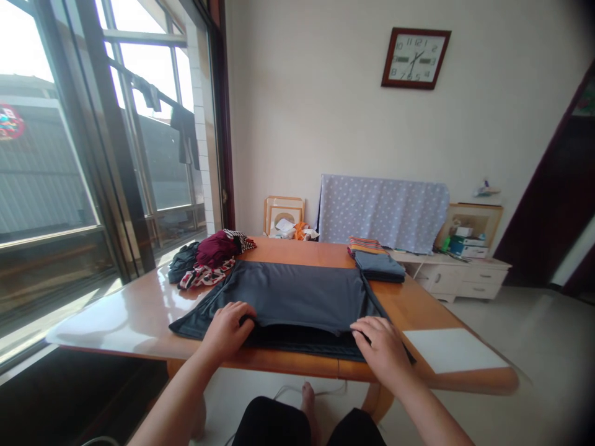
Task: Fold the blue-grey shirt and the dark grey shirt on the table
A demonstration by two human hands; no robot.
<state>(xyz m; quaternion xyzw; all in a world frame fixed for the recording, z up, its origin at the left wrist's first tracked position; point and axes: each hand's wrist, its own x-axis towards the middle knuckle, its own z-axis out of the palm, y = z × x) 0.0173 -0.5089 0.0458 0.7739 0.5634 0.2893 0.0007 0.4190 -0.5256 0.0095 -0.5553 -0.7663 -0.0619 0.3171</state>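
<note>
Two closed grips, left hand point(227, 330) and right hand point(377, 350), pinch grey cloth point(288, 296) lying crosswise.

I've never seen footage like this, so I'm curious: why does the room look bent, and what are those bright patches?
In the head view, the wide lens bows the window frame and darkens the corners; sunlight blows out the sky and leaves white glare across the wooden table.

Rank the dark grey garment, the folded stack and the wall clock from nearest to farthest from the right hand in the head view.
1. Dark grey garment: directly under the right hand, on the table.
2. Folded grey stack: far side of the table, to the right.
3. Wall clock: high on the back wall.
</note>
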